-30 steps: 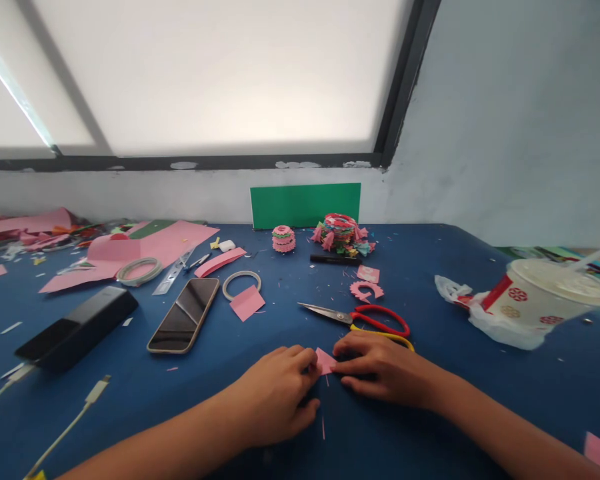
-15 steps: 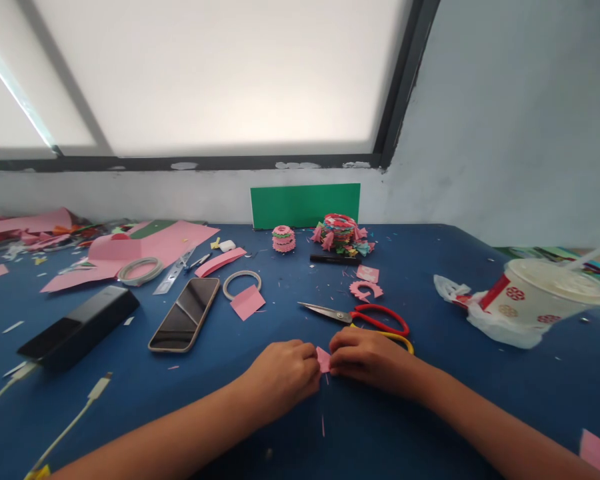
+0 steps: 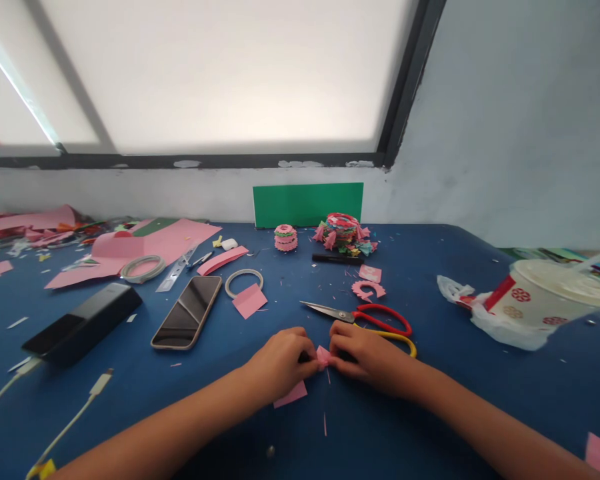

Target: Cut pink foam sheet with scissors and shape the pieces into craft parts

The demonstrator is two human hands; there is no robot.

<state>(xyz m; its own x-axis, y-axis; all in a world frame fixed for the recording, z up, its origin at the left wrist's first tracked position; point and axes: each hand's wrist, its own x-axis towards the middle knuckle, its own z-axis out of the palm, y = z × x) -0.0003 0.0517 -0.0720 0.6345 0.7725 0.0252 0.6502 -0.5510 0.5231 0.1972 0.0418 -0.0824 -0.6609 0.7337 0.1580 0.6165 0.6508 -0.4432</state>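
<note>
A small folded piece of pink paper is pinched between my two hands, just above the blue table. My left hand grips its left side with thumb and fingers closed. On its right side, my right hand holds it the same way. Under my left wrist lies a flat pink paper piece, partly hidden. Scissors with one red and one yellow handle rest just beyond my right hand, which covers part of the yellow handle. Thin pink paper slivers lie below my hands.
A phone, a black power bank and a tape roll lie to the left. Pink toothed paper rings and a black pen sit further back. On the right stands a lidded cup beside a plastic bag.
My left hand has lifted and turned slightly, uncovering the flat pink piece beneath its wrist. Both hands still hold the folded paper. The view has shifted slightly.
</note>
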